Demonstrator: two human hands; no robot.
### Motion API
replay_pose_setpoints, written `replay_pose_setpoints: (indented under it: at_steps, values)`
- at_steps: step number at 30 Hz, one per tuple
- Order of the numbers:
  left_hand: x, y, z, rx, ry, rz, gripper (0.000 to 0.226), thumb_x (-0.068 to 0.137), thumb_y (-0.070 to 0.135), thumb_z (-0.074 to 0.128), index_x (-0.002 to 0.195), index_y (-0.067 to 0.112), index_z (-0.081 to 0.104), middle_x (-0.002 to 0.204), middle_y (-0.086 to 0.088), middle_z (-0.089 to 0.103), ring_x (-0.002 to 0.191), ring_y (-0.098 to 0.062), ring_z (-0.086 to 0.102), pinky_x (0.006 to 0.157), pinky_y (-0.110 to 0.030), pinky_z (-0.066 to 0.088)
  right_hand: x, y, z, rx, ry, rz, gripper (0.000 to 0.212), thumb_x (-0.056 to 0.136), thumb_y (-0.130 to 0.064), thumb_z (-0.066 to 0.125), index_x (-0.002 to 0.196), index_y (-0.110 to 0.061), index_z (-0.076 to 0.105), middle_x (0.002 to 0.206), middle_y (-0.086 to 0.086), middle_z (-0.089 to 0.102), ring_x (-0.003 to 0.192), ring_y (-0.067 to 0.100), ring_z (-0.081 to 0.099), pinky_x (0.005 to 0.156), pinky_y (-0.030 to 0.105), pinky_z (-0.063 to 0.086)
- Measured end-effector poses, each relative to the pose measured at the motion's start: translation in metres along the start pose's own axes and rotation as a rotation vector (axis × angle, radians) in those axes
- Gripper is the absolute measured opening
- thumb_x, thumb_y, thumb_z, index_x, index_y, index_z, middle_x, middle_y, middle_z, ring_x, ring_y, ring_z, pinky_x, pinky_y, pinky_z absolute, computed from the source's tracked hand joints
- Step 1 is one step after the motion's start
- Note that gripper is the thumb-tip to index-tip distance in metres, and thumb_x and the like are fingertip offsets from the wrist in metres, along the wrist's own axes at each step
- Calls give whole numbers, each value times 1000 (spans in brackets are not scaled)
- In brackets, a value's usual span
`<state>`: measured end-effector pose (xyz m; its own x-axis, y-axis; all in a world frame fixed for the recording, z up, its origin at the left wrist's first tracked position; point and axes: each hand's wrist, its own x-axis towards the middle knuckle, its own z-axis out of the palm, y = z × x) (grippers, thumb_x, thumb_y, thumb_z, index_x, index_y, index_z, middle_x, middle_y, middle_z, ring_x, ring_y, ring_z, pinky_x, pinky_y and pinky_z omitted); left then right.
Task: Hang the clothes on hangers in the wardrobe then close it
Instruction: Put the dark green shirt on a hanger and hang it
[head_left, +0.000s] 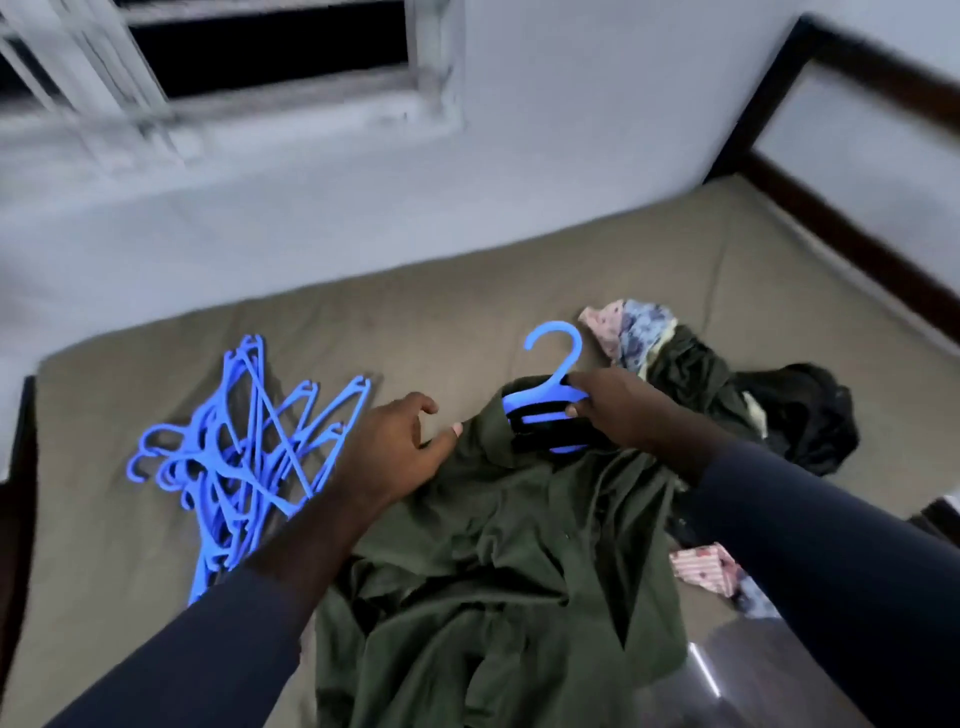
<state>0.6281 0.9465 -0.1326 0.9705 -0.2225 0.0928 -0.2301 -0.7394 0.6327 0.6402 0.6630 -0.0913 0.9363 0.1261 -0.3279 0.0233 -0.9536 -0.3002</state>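
The right hand (623, 415) clamps its fingers (579, 383) on a blue hanger (550, 358) in the collar of an olive shirt (493, 545) on the bed (467, 312). At nine o'clock, the left hand (400, 452), fingers apart, should next seat the shoulder.

The arms of the blue hanger (558, 358) are tucked inside the green shirt (493, 561), so I see only its hook and middle bars. My right hand (623, 410) covers part of those bars too. The shirt runs off the bottom edge. The pile of hangers (244, 441) is too tangled to count, and my left arm (291, 545) hides part of it. The window (260, 57) is blurry and cut off at the top. My right sleeve (831, 571) hides part of the pink cloth (701, 564).
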Motion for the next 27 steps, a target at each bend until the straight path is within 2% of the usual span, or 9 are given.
replay_pose_setpoints:
  at_steps: [3,5,7,10,14,18,21,24,27]
  values:
    - [5,84,-49,-48,-54,68,59,73,70,54,105,23,66,95,8,62,80,-11,60,78,-28,49,-69,-19,-72,-24,124,-22,21,96,-20,56,114,-9,59,108,12,63,103,32,59,77,34,37]
    - [4,139,-77,-129,-123,104,35,83,57,63,100,27,68,90,8,68,81,-11,63,78,-30,51,-113,-31,-113,-60,205,-73,11,96,-17,54,104,-10,56,107,14,63,100,34,58,74,35,33]
    - [-4,197,-107,-137,-84,179,15,92,37,64,95,24,70,82,3,70,78,-14,64,74,-30,50,-168,-41,-157,-95,272,-77,11,97,-15,52,107,-11,53,101,12,62,93,32,58,68,30,33]
    - [-25,266,-149,-165,13,275,13,94,28,63,90,17,70,79,2,68,72,-11,60,67,-22,44,-239,-54,-212,-213,382,-63,20,99,-14,49,119,-13,50,88,8,57,73,22,49,58,20,33]
    - [-65,340,-200,-151,207,422,13,95,25,62,83,19,62,70,14,60,66,1,54,61,-8,38,-307,-68,-269,-136,547,-93,37,95,-9,47,132,-12,48,115,16,61,102,35,57,73,33,38]
    - [-91,383,-241,-237,424,476,14,94,19,61,80,16,61,65,14,57,62,-3,51,62,-22,40,-357,-87,-306,-137,684,-102,28,100,-23,51,127,-14,49,106,16,62,88,33,55,72,35,38]
    - [-111,417,-268,-388,577,582,15,95,13,59,80,17,60,68,14,58,64,3,53,64,-13,38,-382,-98,-321,-346,843,-52,22,102,-25,45,121,-15,48,100,7,62,93,32,57,75,36,27]
    - [-125,440,-294,-518,541,668,17,98,18,57,85,11,64,74,10,64,68,1,57,68,-16,43,-403,-114,-338,-365,951,-46,12,99,-22,46,108,-15,49,89,3,55,84,30,55,71,36,29]
    - [-121,444,-322,-538,395,605,29,91,43,61,101,16,64,92,4,70,88,-13,66,78,-25,50,-419,-132,-356,-288,1012,-101,13,98,-24,52,102,-12,55,95,5,55,85,30,54,69,36,37]
